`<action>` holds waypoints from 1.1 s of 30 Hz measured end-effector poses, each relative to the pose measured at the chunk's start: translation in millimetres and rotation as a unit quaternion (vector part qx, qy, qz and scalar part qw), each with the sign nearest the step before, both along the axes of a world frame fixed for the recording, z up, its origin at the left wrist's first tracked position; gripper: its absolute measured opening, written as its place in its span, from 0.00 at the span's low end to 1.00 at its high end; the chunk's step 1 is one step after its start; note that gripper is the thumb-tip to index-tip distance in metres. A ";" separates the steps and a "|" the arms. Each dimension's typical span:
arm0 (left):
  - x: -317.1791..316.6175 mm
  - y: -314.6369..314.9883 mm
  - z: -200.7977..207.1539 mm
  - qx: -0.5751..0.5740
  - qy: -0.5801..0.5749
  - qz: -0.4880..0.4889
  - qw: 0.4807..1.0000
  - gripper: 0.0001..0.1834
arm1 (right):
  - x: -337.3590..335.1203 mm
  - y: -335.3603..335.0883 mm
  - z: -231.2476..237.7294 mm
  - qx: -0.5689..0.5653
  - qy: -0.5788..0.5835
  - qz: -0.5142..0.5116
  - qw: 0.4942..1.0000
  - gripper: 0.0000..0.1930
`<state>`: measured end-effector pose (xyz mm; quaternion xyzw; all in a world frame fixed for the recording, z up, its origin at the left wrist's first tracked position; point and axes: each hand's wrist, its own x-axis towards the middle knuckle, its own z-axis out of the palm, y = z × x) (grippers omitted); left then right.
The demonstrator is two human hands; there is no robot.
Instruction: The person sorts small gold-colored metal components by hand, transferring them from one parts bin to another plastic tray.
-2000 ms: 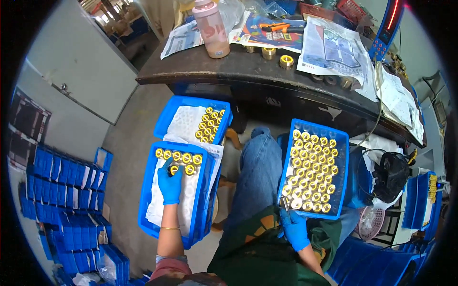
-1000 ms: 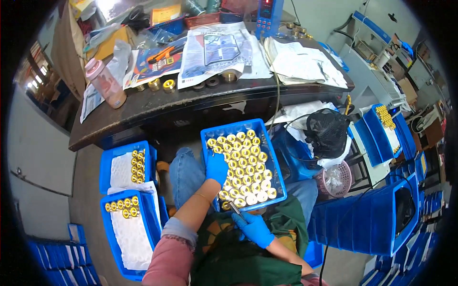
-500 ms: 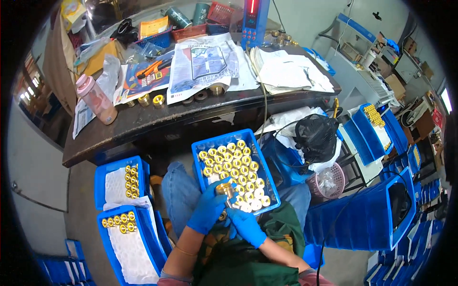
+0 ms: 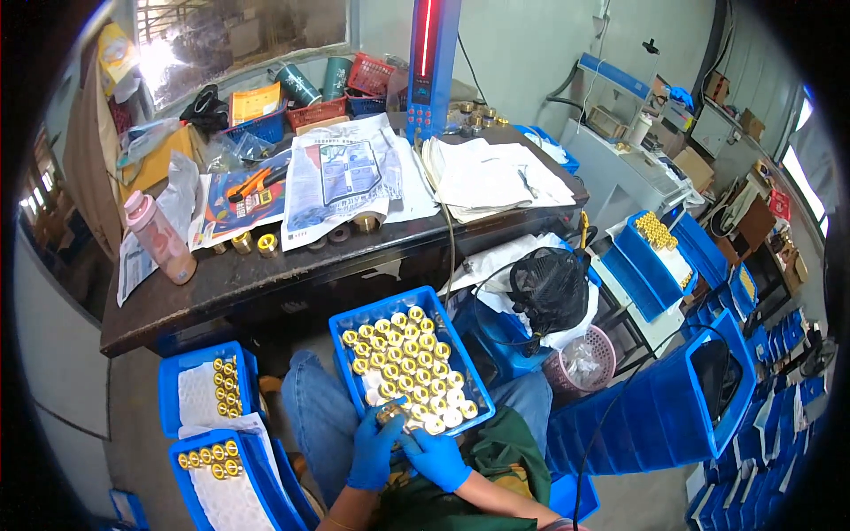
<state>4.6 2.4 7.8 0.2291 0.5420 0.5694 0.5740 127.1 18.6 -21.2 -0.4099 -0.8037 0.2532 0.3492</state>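
My left hand [image 4: 375, 453], in a blue glove, grips a brass fitting [image 4: 390, 412] between thumb and fingers. It hovers over the near edge of a blue tray [image 4: 462, 350] set across my lap. My right hand [image 4: 440, 460], also gloved in blue, is closed with its fingertips close against the fitting's underside; what those fingers pinch is mostly hidden. Rows of upright brass fittings [image 4: 408, 364] fill most of the tray, with white lining showing at its near left.
Two more blue trays with brass fittings, an upper one [image 4: 166, 389] and a lower one [image 4: 181, 487], stand on my left. Ahead is a dark table [image 4: 159, 317] with papers and a pink bottle [image 4: 159, 239]. Rightward are a pink basket [image 4: 602, 358] and a tall blue bin stack [image 4: 620, 411].
The view has tilted up, so everything sits lower and further left. My hands have drawn closer together around the fitting. The thin metal piece seen earlier at my right fingertips is now hard to make out.
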 end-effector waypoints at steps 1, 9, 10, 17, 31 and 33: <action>-0.6 -1.1 1.0 0.019 0.007 0.000 1.000 0.20 | 1.1 -0.8 8.3 -0.160 0.019 -0.010 0.987 0.09; 10.8 2.5 13.1 0.079 -0.144 -0.011 0.986 0.25 | -3.4 -10.5 2.4 -0.172 0.134 0.033 0.975 0.12; 8.3 1.1 24.4 0.071 -0.111 -0.035 0.991 0.28 | 0.9 -8.6 0.6 -0.266 0.122 0.007 0.956 0.11; 11.5 -4.0 31.2 0.092 -0.042 -0.036 0.994 0.38 | 2.6 -14.9 1.9 -0.374 0.150 0.026 0.915 0.10; -128.8 -84.7 14.8 0.007 0.365 0.331 0.870 0.23 | -18.6 -16.0 1.6 -0.460 -0.021 0.131 0.878 0.15; -176.1 -131.5 -9.0 -0.053 0.493 0.360 0.790 0.25 | -19.3 -14.4 5.7 -0.516 0.032 0.108 0.849 0.15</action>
